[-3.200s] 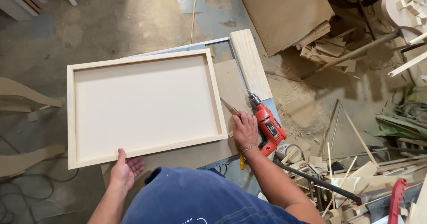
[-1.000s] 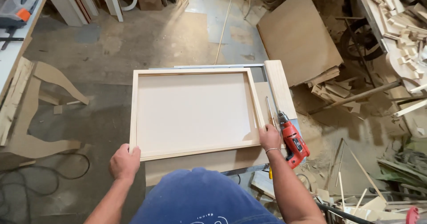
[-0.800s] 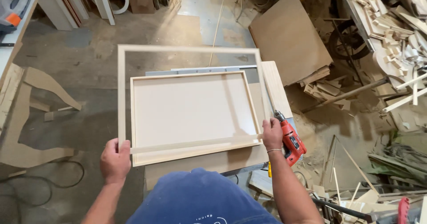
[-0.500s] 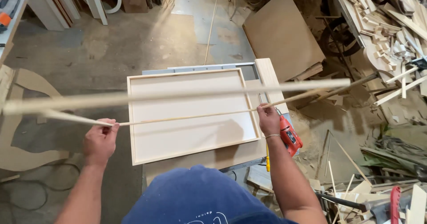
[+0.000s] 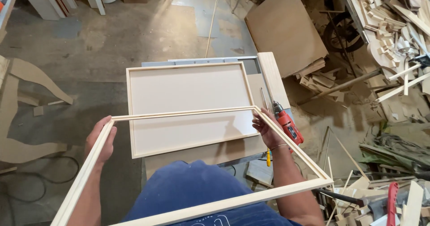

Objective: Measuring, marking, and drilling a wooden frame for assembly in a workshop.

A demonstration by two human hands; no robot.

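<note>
I hold a thin, empty wooden frame (image 5: 183, 114) in the air over the workbench, tilted with its near rail low against my body. My left hand (image 5: 101, 138) grips its left rail. My right hand (image 5: 266, 127) grips its right rail near the far corner. Below it a second wooden frame with a pale panel (image 5: 188, 96) lies flat on the bench (image 5: 210, 154). A red power drill (image 5: 289, 125) lies on the bench just right of my right hand.
A pale plank (image 5: 273, 73) lies along the bench's right edge, and a yellow-handled screwdriver (image 5: 268, 156) sits near the front. A brown board (image 5: 284, 26) leans at the back right. Offcuts and sticks (image 5: 394, 24) pile up at right. Curved cutouts (image 5: 31, 78) lie on the floor at left.
Both hands rested on the framed panel on the bench. They then lifted the empty frame off it, swung it up and over, and brought it down toward my body.
</note>
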